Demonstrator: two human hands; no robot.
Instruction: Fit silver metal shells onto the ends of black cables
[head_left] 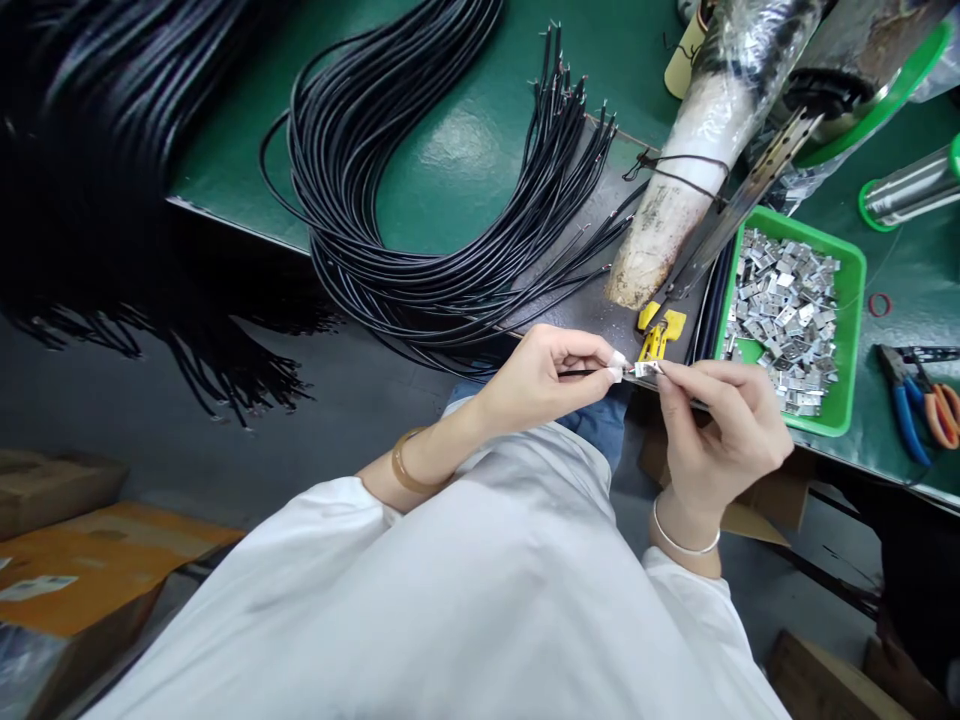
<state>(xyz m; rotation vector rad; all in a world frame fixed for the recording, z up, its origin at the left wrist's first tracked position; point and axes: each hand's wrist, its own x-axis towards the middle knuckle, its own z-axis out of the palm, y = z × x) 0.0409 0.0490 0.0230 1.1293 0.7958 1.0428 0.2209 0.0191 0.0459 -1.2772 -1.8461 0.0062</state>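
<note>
Thumb and forefinger of the left hand [534,378] are pinched together on a black cable [576,373], white covers on both fingertips, and over on the other side the right hand [724,415] has a small metal clip [645,369] nipped between thumb and forefinger! Cable end and clip meet right of centre in the frame, at the near edge of the green table [465,150]; whether the end sits inside the clip is too small to tell.

Just behind the clip, there's the yellow fixture [654,345], with the white tube [675,190] slanting down towards it from the upper right. Right of that, a green tray [856,330] carries a heap of loose metal parts [787,300], with a red ring [880,304] just beside it and tools [909,405] with blue and orange handles at the right edge.

Look to upper centre: a thick bundle [420,265] of black cables curves across the table, bare ends pointing up! Another dark bundle [105,150] hangs at upper left, and a box [112,560] sits lower left.
</note>
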